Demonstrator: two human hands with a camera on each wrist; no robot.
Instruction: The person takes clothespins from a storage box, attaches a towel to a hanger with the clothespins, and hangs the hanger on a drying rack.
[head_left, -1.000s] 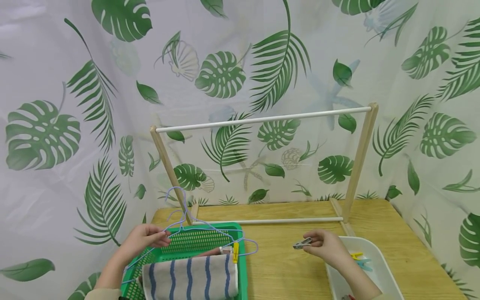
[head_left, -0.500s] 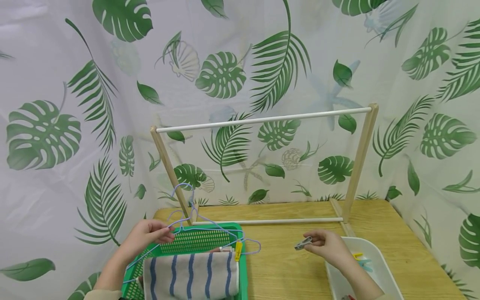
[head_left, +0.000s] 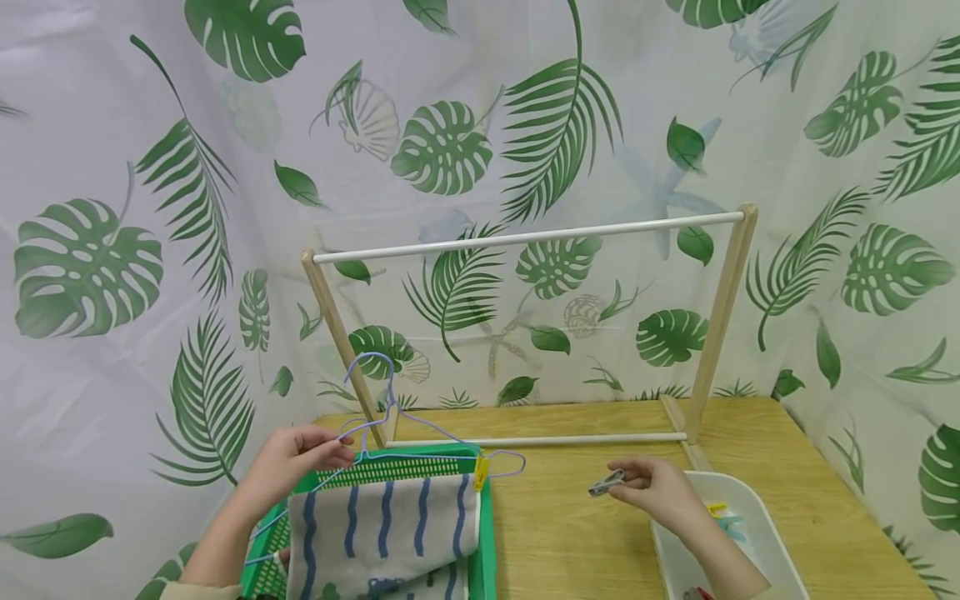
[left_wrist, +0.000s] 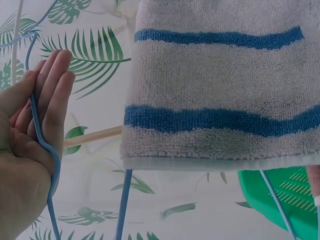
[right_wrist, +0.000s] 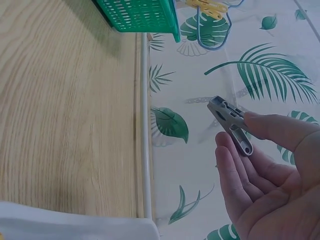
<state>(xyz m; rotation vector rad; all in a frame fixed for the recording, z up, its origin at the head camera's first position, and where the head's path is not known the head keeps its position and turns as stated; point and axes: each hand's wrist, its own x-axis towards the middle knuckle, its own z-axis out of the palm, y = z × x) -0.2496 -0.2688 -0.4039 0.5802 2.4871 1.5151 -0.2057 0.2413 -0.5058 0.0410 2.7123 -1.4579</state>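
Observation:
My left hand [head_left: 292, 471] pinches a blue-purple wire hanger [head_left: 391, 379] by its left shoulder; the left wrist view shows the wire running between thumb and fingers. From the hanger hangs a grey towel [head_left: 405, 517] with wavy blue stripes, partly above the green basket [head_left: 488, 550]. A yellow clothespin [head_left: 481, 472] clips the towel's right top corner to the wire. Between the thumb and fingers of my right hand [head_left: 663, 500] is a grey clothespin [right_wrist: 231, 125], held over the table, left of the white tray [head_left: 772, 533]. The towel's lower end is out of the head view.
A wooden rack with a white top rod [head_left: 525, 239] stands at the back of the wooden table [head_left: 555, 533]. Another wire hanger lies in the basket behind the towel. Yellow, teal and red clothespins lie in the tray. Leaf-patterned curtains close off the back and sides.
My left hand has risen slightly and moved right, lifting the hanger and towel; more of the towel shows, with a printed figure on it. The right hand holds the grey clothespin almost still.

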